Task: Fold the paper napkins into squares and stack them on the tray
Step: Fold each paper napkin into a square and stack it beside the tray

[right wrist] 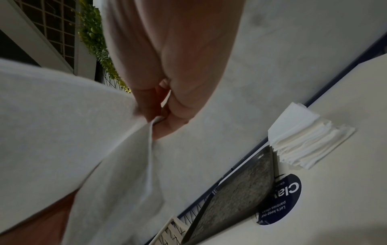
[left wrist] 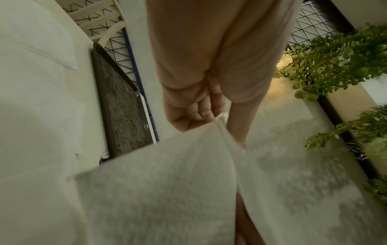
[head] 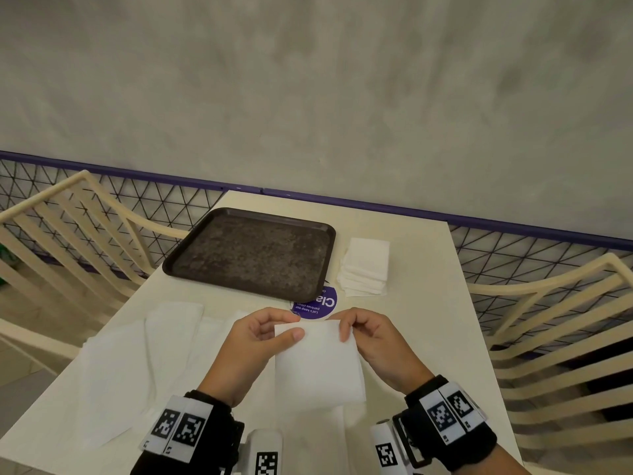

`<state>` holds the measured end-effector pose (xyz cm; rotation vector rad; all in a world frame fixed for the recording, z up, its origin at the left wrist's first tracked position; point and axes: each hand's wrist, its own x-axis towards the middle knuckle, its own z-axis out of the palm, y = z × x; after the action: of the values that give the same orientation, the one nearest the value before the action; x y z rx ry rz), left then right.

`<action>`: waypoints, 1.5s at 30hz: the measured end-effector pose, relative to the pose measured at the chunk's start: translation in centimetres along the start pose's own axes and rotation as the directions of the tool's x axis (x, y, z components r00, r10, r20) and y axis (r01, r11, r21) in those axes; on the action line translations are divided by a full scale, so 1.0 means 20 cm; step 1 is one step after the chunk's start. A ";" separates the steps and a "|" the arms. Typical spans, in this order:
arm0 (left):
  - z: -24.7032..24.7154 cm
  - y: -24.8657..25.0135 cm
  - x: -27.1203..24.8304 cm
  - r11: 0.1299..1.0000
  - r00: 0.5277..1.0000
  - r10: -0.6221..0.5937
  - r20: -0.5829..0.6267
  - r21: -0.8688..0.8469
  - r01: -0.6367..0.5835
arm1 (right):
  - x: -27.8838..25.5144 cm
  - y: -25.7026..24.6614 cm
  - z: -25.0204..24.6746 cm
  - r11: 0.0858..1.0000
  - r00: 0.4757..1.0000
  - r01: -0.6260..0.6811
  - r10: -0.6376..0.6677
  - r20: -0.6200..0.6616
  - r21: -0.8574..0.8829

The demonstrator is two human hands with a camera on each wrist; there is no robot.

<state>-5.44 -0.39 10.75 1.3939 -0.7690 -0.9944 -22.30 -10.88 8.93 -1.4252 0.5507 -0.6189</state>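
Note:
A white folded napkin (head: 317, 365) hangs above the near table edge, held by both hands at its top corners. My left hand (head: 267, 332) pinches the top left corner (left wrist: 220, 119) between thumb and fingers. My right hand (head: 356, 332) pinches the top right corner (right wrist: 156, 120). The dark speckled tray (head: 250, 252) lies at the far middle of the table with nothing on it. A stack of square white napkins (head: 366, 267) sits to the right of the tray (right wrist: 236, 199); in the right wrist view the napkin stack (right wrist: 307, 136) fans out.
Unfolded white napkins (head: 137, 365) lie spread on the table's left side. A round purple sticker (head: 317, 305) sits in front of the tray. Cream slatted chairs (head: 68, 228) flank the cream table (head: 428, 337). A mesh fence with a purple rail (head: 513, 226) runs behind it.

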 end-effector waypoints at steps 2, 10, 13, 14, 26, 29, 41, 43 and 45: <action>0.00 0.00 0.00 1.000 1.000 0.001 0.005 -0.026 -0.001 | 0.00 0.00 0.00 1.000 1.000 0.007 -0.007 0.011 -0.001; 0.00 0.00 -0.01 0.993 0.995 0.100 0.025 0.063 -0.102 | 0.00 -0.06 -0.05 0.995 0.996 -0.006 0.015 0.088 -0.104; 0.01 0.01 -0.01 0.988 0.990 0.131 0.048 0.072 -0.134 | 0.02 -0.08 0.01 0.911 0.998 0.064 -0.063 0.016 -0.407; 0.01 0.01 -0.01 0.988 0.990 0.135 0.043 0.075 -0.137 | 0.03 -0.08 0.02 0.890 0.995 0.086 -0.096 0.001 -0.447; 0.01 -0.02 0.00 0.750 0.938 0.311 0.151 0.567 -0.340 | 0.02 -0.09 0.06 0.523 0.939 0.307 -0.304 0.163 -0.795; -0.03 -0.02 0.00 0.772 0.947 0.303 0.105 0.555 -0.308 | 0.01 -0.10 0.04 0.542 0.947 0.285 -0.287 0.144 -0.791; -0.02 0.01 0.00 0.676 0.920 0.363 0.151 0.636 -0.371 | 0.00 -0.11 0.02 0.586 0.965 0.230 -0.238 0.106 -0.777; 0.01 0.00 0.00 0.669 0.909 0.360 0.212 0.621 -0.410 | 0.01 -0.10 0.04 0.569 0.964 0.246 -0.231 0.135 -0.785; 0.02 -0.01 0.01 0.698 0.917 0.345 0.199 0.599 -0.392 | 0.01 -0.10 0.04 0.610 0.965 0.246 -0.229 0.129 -0.753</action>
<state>-5.83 -0.72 10.61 1.6732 -1.4743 -0.4676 -21.79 -10.52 11.07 -2.3548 0.6491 -0.6019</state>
